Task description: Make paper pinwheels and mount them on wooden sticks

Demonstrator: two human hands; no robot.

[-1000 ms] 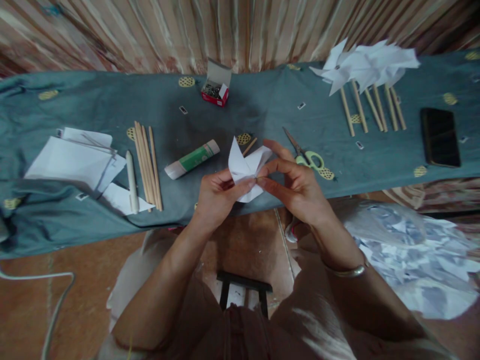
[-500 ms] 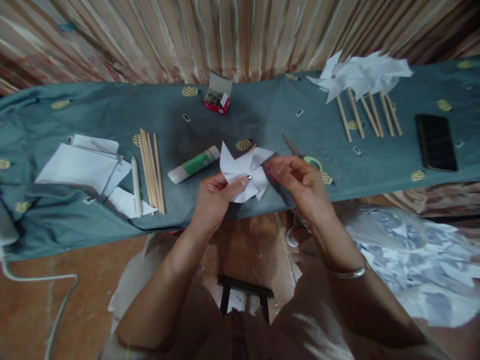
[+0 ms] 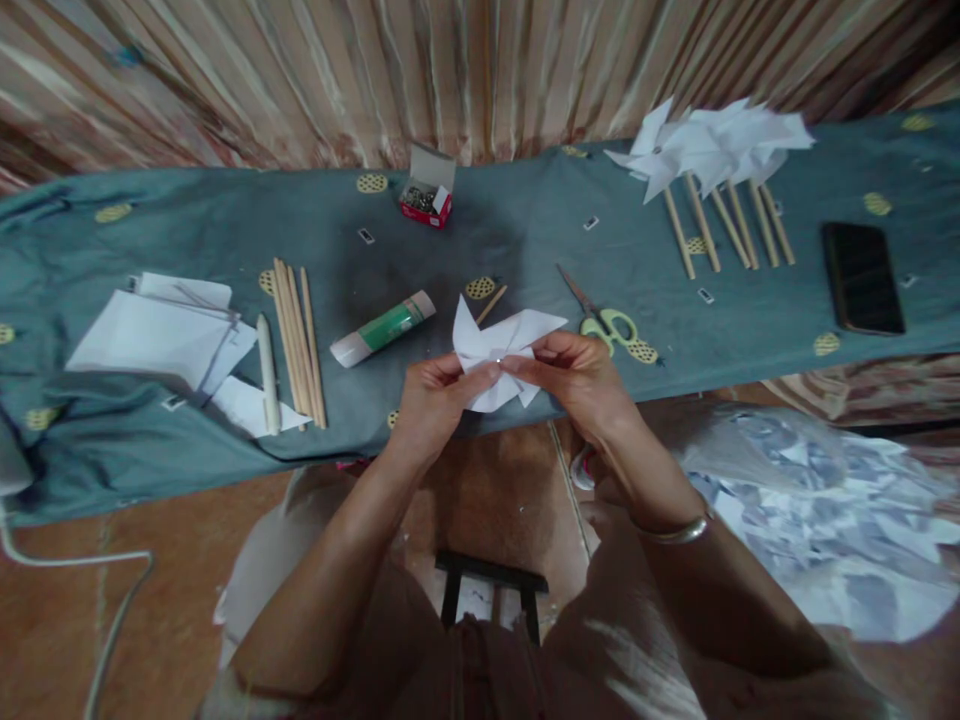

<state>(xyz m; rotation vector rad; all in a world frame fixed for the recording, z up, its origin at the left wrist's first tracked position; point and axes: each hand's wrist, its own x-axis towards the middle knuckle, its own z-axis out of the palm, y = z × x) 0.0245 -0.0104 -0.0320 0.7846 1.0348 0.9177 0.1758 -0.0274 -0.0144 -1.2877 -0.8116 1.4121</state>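
A white paper pinwheel is held between both hands near the table's front edge. My left hand is closed on its left side, thumb at the centre by a small shiny pin. My right hand is closed on the right side, its thumb also reaching the centre. Fingers behind the paper are partly hidden. Just beyond the pinwheel a thin wooden stick shows; whether it is joined to the pinwheel I cannot tell. Green-handled scissors lie beyond my right hand, and a green and white glue stick lies beyond my left.
Wooden sticks, a white pen-like tool and paper sheets lie left. An open red box of pins stands at the back. Several finished pinwheels and a phone lie right. A bag of paper scraps sits below.
My right hand has moved left and closed on the pinwheel, its thumb now at the centre. My left hand keeps its hold. The scissors' handles have come into view.
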